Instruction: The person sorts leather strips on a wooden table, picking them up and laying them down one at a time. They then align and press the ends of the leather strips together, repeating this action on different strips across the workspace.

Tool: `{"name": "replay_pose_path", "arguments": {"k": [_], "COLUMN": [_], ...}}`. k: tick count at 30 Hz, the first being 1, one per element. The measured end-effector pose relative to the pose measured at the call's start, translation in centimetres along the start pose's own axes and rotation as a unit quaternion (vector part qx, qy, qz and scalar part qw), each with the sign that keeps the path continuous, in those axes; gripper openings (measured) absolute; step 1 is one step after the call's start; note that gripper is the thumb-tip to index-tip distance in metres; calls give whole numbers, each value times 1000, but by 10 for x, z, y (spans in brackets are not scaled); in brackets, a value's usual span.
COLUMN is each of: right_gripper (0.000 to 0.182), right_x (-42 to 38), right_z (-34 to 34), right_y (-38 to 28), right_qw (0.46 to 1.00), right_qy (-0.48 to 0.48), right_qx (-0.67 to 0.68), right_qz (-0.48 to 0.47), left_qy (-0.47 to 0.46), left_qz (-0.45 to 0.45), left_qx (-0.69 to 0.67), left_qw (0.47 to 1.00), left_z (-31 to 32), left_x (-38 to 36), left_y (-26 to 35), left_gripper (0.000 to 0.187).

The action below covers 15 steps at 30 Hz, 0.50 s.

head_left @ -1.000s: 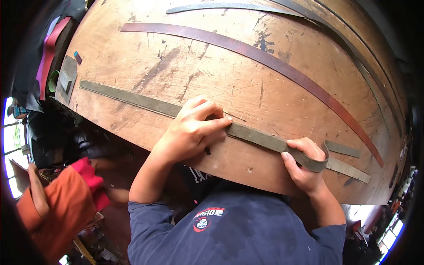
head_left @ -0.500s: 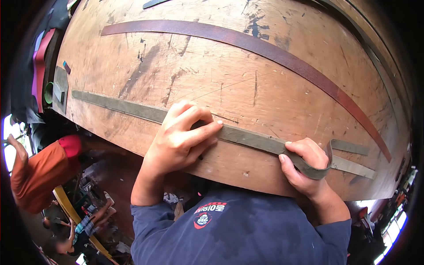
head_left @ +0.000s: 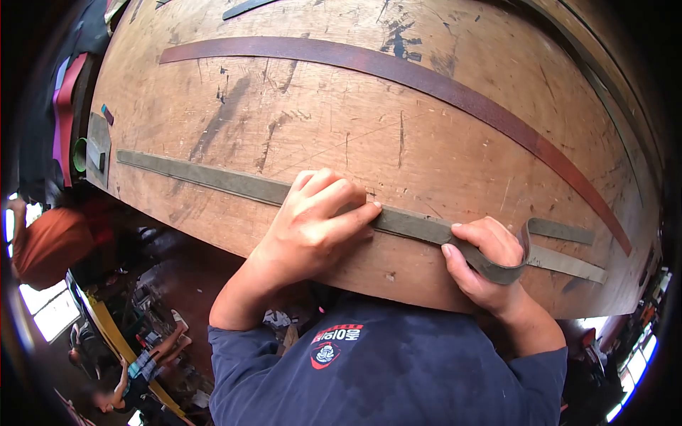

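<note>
A long grey-green strip point(head_left: 206, 175) lies along the near edge of the wooden table point(head_left: 341, 135). My left hand point(head_left: 316, 224) presses on the strip near its middle, fingers bent, with the thumb and fingertips at its surface. My right hand point(head_left: 489, 257) holds the strip between thumb and fingers at the right, where it curls up and back over itself. The strip's folded-back end point(head_left: 561, 231) rests on the table beyond that hand. Beside it lies a paler strip end point(head_left: 568, 264).
A long reddish-brown strip point(head_left: 398, 73) curves across the table. Another dark strip point(head_left: 245, 8) is at the far edge. A small block point(head_left: 101, 162) and green roll point(head_left: 79, 154) are at the left. Other people point(head_left: 53, 245) are at the lower left.
My left hand has slid right along the strip, closer to my right hand. My right hand has barely moved. The person in orange at the left has shifted.
</note>
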State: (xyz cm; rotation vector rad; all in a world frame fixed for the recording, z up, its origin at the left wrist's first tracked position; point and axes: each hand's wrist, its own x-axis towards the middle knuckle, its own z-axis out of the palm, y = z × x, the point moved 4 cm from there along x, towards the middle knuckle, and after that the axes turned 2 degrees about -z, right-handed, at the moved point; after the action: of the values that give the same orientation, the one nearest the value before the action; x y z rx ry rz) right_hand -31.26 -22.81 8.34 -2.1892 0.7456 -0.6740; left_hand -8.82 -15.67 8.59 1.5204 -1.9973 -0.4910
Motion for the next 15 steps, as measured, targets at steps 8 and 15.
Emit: {"name": "replay_pose_path", "arguments": {"k": [8,15], "right_gripper": [20,20], "right_x": [-1,-1], "right_z": [1,1], "right_y": [0,0], "right_qw": [1000,1000], "right_qy": [0,1], "right_qx": [-2,-7], "right_qz": [9,15], "left_qy": [8,-13], "left_qz": [-11,-23], "left_qx": [-16,-14], "left_qw": [1000,1000], "left_z": [1,-1], "left_x": [-1,1], "left_y": [-3,-2], "left_gripper": [39,39]}}
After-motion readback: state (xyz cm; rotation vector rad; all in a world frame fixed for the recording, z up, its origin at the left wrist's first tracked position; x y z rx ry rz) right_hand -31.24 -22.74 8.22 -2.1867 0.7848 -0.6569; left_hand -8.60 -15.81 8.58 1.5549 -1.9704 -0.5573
